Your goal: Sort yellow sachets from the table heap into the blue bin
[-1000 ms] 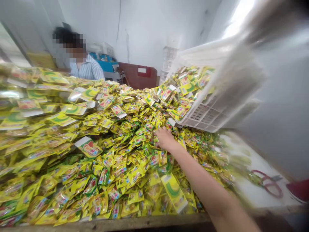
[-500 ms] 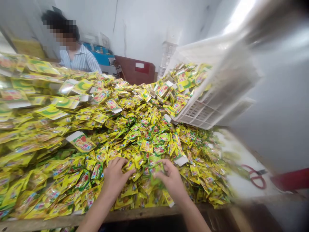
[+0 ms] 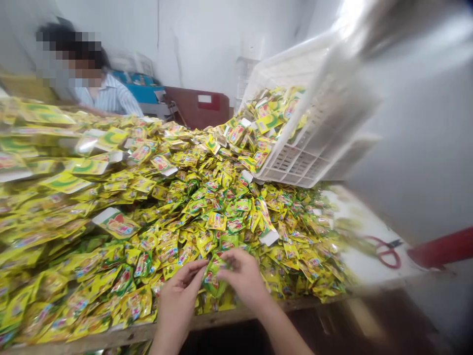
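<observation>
Here, a green packet (image 3: 213, 282) is pinched by the inward-turned left hand (image 3: 183, 285) and right hand (image 3: 243, 275), before heaped packets (image 3: 236, 204) and a crate (image 3: 308, 154).

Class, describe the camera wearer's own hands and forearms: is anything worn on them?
The left hand and right hand are ungloved. Both wrists lack any visible watch or bracelet, and no sleeve shows on the left forearm or right forearm. Blur hides finer finger details.
</observation>
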Tool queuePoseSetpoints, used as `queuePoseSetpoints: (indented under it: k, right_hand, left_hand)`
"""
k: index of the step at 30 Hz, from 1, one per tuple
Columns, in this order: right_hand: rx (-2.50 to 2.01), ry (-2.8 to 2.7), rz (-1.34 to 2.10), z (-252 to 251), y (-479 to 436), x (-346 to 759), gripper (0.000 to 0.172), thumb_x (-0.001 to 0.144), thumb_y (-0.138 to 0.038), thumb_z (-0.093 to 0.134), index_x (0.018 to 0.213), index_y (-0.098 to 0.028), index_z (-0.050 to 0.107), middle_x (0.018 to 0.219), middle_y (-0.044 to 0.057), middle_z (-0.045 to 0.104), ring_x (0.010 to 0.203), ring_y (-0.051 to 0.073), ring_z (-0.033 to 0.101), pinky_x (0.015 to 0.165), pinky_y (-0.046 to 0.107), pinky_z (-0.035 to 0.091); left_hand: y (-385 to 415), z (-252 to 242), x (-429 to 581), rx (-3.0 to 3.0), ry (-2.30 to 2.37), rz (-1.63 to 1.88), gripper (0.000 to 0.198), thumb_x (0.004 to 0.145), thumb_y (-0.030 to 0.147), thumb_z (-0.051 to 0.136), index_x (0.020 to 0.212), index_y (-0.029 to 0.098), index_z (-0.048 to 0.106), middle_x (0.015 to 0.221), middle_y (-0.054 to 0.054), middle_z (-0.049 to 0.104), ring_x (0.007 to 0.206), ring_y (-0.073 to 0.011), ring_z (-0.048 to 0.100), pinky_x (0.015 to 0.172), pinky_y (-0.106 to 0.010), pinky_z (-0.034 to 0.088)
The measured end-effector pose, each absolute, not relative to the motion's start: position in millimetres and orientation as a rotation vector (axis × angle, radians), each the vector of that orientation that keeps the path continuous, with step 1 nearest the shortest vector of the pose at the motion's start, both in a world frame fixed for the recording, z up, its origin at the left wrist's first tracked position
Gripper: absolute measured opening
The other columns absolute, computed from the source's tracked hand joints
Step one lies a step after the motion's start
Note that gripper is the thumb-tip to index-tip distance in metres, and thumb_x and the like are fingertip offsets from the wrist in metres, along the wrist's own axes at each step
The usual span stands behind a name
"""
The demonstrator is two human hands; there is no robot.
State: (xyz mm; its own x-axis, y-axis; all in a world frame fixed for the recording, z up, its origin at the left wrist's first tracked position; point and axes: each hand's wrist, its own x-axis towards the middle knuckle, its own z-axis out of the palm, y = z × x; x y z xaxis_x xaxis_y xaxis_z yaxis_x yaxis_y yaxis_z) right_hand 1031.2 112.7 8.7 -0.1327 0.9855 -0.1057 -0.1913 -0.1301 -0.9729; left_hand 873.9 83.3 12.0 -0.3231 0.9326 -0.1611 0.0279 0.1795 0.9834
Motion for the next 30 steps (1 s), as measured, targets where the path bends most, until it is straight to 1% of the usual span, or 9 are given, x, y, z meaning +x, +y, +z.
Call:
queuePoseSetpoints:
  k: [4, 8, 13, 17, 22, 26, 27, 28, 30]
  right_hand:
    - [-1.056, -0.715, 1.473, 3.4, 105.2, 1040.1, 0.026, 0.065, -0.021, 0.078, 0.084, -0.02, 0.061, 0.074, -0.003, 0.061, 0.067, 0.013, 0.057, 0.06, 0.021, 0.046]
    - [-0.977, -0.574, 1.545, -1.4, 93.9, 1033.1, 0.033, 0.069, -0.026, 0.078, 0.096, -0.019, 0.061, 0.088, 0.002, 0.066, 0.079, 0.015, 0.061, 0.07, 0.025, 0.051]
    - [-1.045, -0.602, 1.607, -10.5, 86.8, 1009.4, 0.031, 0.067, -0.037, 0.079, 0.081, -0.017, 0.06, 0.073, 0.001, 0.062, 0.061, 0.013, 0.054, 0.049, 0.022, 0.047]
    - [-1.101, -0.687, 1.576, -15.3, 88.0, 1003.0, 0.031, 0.066, -0.038, 0.079, 0.077, -0.017, 0.06, 0.068, -0.001, 0.059, 0.059, 0.012, 0.052, 0.046, 0.019, 0.044]
    - [-1.151, -0.887, 1.545, -14.4, 86.5, 1002.7, 0.028, 0.067, -0.037, 0.077, 0.08, -0.017, 0.063, 0.069, 0.0, 0.061, 0.061, 0.014, 0.055, 0.053, 0.023, 0.048]
    - [-1.227, -1.147, 1.34, -2.1, 81.7, 998.7, 0.04, 0.069, -0.035, 0.077, 0.103, -0.018, 0.065, 0.101, 0.008, 0.066, 0.091, 0.022, 0.061, 0.078, 0.029, 0.052]
    - [-1.218, -1.241, 1.387, 0.0, 82.5, 997.1, 0.037, 0.071, -0.037, 0.076, 0.101, -0.017, 0.067, 0.1, 0.008, 0.066, 0.092, 0.022, 0.061, 0.079, 0.029, 0.052]
    - [-1.216, -1.273, 1.432, 1.2, 84.0, 995.0, 0.031, 0.074, -0.04, 0.074, 0.092, -0.016, 0.068, 0.087, 0.006, 0.067, 0.082, 0.02, 0.061, 0.072, 0.027, 0.052]
    - [-1.218, -1.257, 1.492, 1.0, 87.8, 989.1, 0.033, 0.075, -0.048, 0.071, 0.079, -0.016, 0.066, 0.068, 0.002, 0.062, 0.064, 0.017, 0.057, 0.057, 0.023, 0.05]
  left_hand:
    - [79.7, 5.2, 883.2, 0.703, 1.535, 1.364, 0.042, 0.062, 0.039, 0.082, 0.094, 0.015, 0.072, 0.09, -0.008, 0.075, 0.083, -0.0201, 0.069, 0.07, -0.025, 0.056]
    - [75.3, 3.6, 888.0, 0.597, 1.541, 1.463, 0.046, 0.061, 0.033, 0.084, 0.102, 0.018, 0.07, 0.095, -0.004, 0.074, 0.088, -0.0152, 0.067, 0.074, -0.02, 0.054]
    - [60.5, 8.0, 896.5, 0.527, 1.5, 1.465, 0.044, 0.061, 0.036, 0.083, 0.099, 0.016, 0.072, 0.103, -0.008, 0.073, 0.096, -0.0216, 0.067, 0.072, -0.024, 0.055]
    - [56.6, 7.6, 888.3, 0.453, 1.467, 1.457, 0.043, 0.059, 0.034, 0.085, 0.096, 0.017, 0.073, 0.096, -0.006, 0.073, 0.084, -0.0171, 0.067, 0.064, -0.02, 0.053]
    - [56.5, 4.2, 878.8, 0.434, 1.46, 1.434, 0.039, 0.06, 0.033, 0.085, 0.094, 0.018, 0.073, 0.095, -0.004, 0.073, 0.084, -0.016, 0.066, 0.067, -0.018, 0.053]
    - [49.7, 8.3, 872.4, 0.525, 1.52, 1.473, 0.03, 0.059, 0.028, 0.085, 0.084, 0.018, 0.074, 0.081, -0.003, 0.075, 0.078, -0.018, 0.069, 0.072, -0.023, 0.055]
    - [50.8, 10.3, 866.1, 0.593, 1.514, 1.439, 0.025, 0.062, 0.03, 0.083, 0.083, 0.018, 0.074, 0.079, -0.004, 0.075, 0.076, -0.0191, 0.069, 0.07, -0.025, 0.056]
    - [53.8, 13.1, 856.3, 0.696, 1.511, 1.386, 0.022, 0.065, 0.031, 0.081, 0.081, 0.018, 0.076, 0.078, -0.005, 0.076, 0.075, -0.0204, 0.07, 0.071, -0.027, 0.056]
    - [65.8, 22.6, 825.0, 0.932, 1.604, 1.307, 0.019, 0.07, 0.035, 0.076, 0.08, 0.018, 0.077, 0.082, -0.007, 0.077, 0.08, -0.0228, 0.071, 0.077, -0.03, 0.056]
